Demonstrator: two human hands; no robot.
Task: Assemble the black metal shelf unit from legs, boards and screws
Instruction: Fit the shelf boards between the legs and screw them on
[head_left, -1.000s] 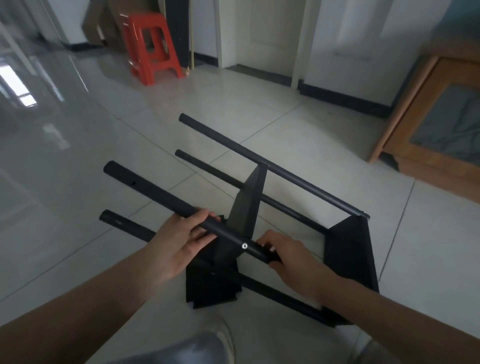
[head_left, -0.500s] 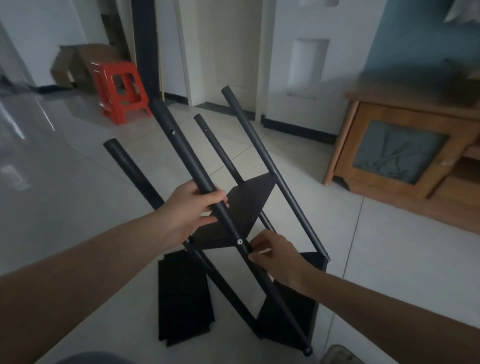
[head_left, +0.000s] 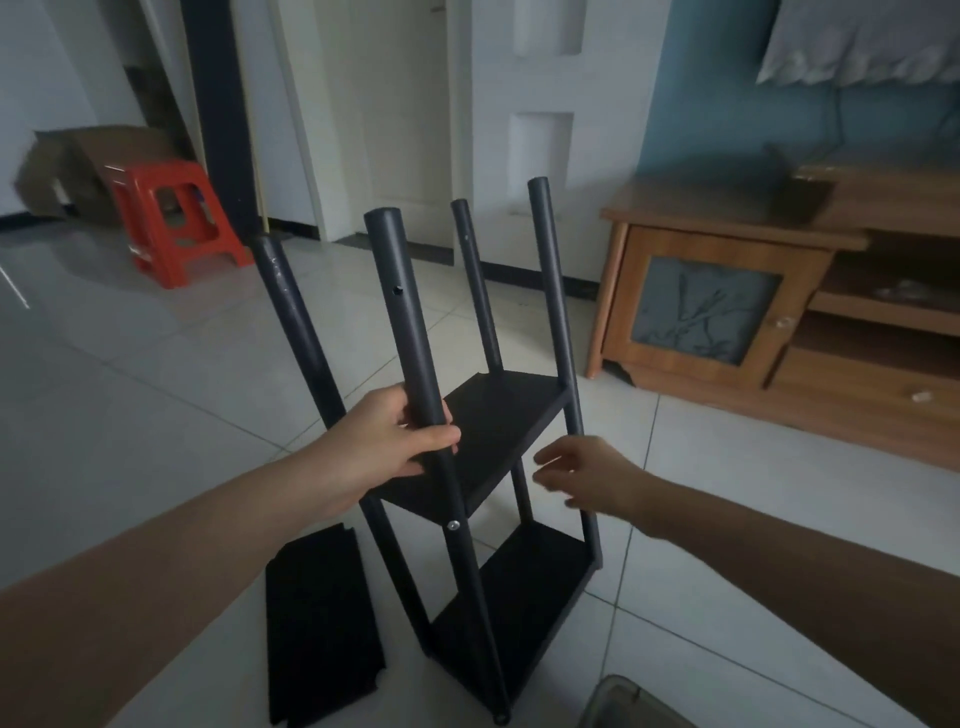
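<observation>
The black shelf unit (head_left: 493, 431) stands nearly upright on the tiled floor, with several round legs and two boards fixed between them, a middle board (head_left: 498, 415) and a bottom board (head_left: 514, 613). A silver screw (head_left: 453, 525) shows on the near leg at the middle board. My left hand (head_left: 395, 447) grips that near leg (head_left: 410, 332) just above the board. My right hand (head_left: 587, 480) hovers with relaxed fingers beside the right-hand leg (head_left: 558, 322), holding nothing. A loose black board (head_left: 317, 629) lies flat on the floor to the left of the unit.
A wooden cabinet (head_left: 727, 322) stands at the right against a blue wall. A red plastic stool (head_left: 176, 223) and a cardboard box (head_left: 83, 161) sit at the far left. A white door (head_left: 405, 114) is behind. A grey container's corner (head_left: 628, 706) shows at the bottom.
The unit has swung from lying on its side to standing upright. My left hand kept its grip on the near leg. My right hand has let go of the leg and drawn off to the right.
</observation>
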